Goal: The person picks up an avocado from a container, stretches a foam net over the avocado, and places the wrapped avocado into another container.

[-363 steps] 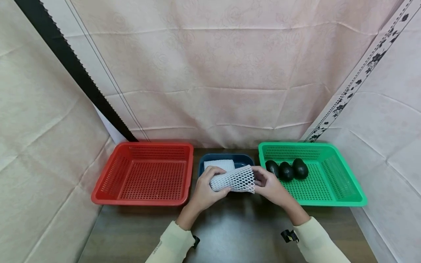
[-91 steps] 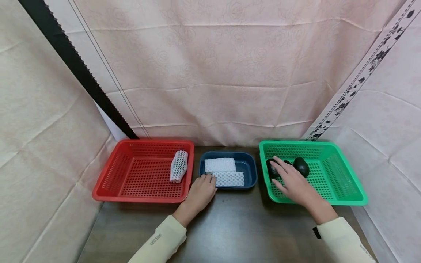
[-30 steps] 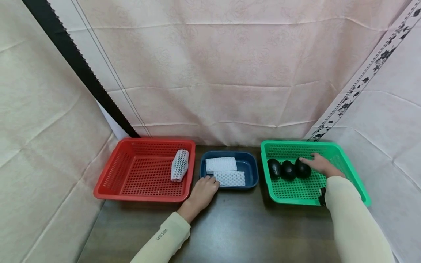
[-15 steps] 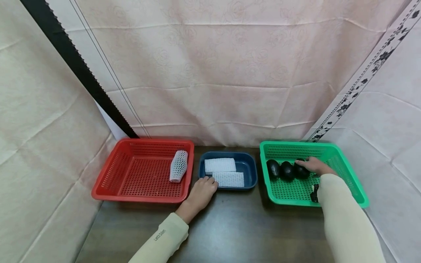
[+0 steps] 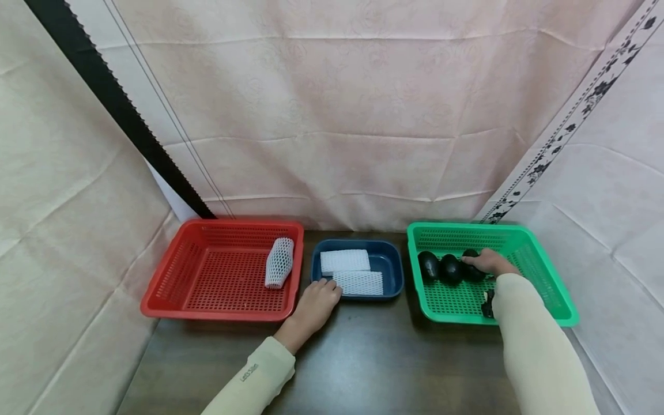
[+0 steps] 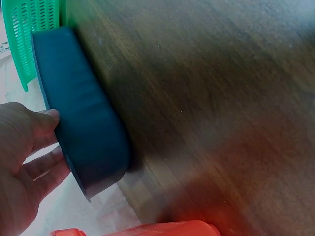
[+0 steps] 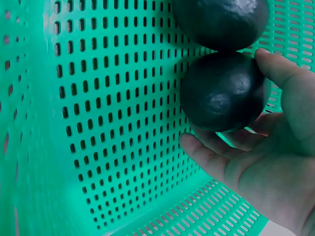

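The right hand (image 5: 490, 262), at right of the head view, has its thumb against one side of a dark fruit (image 7: 221, 93) and its fingers curled round the other; the fruit lies within the green basket (image 5: 524, 288), rightmost in a row of three. Whether it has weight off the basket floor cannot be told. In the right wrist view the held fruit appears to touch its neighbour, the middle fruit (image 5: 450, 269); in my judgement a sideways pull could roll that one into the left fruit (image 5: 428, 266). The skin looks smooth and glossy, and the grip bears on a rounded face, so slipping is the chief hazard. The left hand (image 5: 316, 305), lower centre, pinches the near-left rim of the blue tray (image 5: 391, 265), thumb outside, fingers over the edge. Uneven pressure there could tip or drag the tray, shifting the upper net sleeve (image 5: 344, 261) and the lower net sleeve (image 5: 358, 282), which look light and lie overlapping. A bulging net sleeve (image 5: 279, 262) lies at the right side of the red basket (image 5: 223, 276), exposed only if that basket is knocked.
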`<state>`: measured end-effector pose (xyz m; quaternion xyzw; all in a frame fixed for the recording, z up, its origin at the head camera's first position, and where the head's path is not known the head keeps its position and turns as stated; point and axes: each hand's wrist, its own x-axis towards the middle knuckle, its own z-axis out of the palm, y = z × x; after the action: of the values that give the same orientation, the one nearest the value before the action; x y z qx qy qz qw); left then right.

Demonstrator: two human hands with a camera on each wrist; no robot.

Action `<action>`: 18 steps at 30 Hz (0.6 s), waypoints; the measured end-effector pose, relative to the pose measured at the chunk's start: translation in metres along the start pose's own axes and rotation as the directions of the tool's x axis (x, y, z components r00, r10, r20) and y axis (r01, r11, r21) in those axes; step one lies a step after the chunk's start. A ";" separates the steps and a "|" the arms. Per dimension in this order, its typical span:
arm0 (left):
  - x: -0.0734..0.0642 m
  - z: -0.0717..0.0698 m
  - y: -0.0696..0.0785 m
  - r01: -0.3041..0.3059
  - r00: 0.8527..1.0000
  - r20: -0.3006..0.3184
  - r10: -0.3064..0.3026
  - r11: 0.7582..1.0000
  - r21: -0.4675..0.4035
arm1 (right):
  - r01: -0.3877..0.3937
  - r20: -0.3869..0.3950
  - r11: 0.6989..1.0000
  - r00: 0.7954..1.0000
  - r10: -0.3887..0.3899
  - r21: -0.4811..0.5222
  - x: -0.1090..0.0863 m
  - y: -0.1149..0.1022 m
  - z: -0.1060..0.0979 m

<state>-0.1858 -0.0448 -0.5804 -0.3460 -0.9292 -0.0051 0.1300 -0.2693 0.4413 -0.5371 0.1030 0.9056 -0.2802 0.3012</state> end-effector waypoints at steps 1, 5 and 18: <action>0.000 0.000 0.000 0.001 1.000 0.003 -0.001 1.000 -0.001 | 0.001 -0.001 1.000 1.000 -0.001 0.000 0.001 0.001 0.000; 0.000 0.001 0.001 0.006 1.000 0.013 -0.006 1.000 -0.001 | 0.007 -0.006 1.000 1.000 -0.007 0.021 0.003 0.006 0.000; -0.002 -0.002 0.001 0.011 1.000 0.004 -0.011 1.000 -0.001 | 0.122 -0.078 0.983 0.991 -0.112 0.138 -0.019 0.001 -0.007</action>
<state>-0.1830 -0.0458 -0.5795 -0.3411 -0.9312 -0.0056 0.1281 -0.2576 0.4455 -0.5211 0.0804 0.8978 -0.3576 0.2443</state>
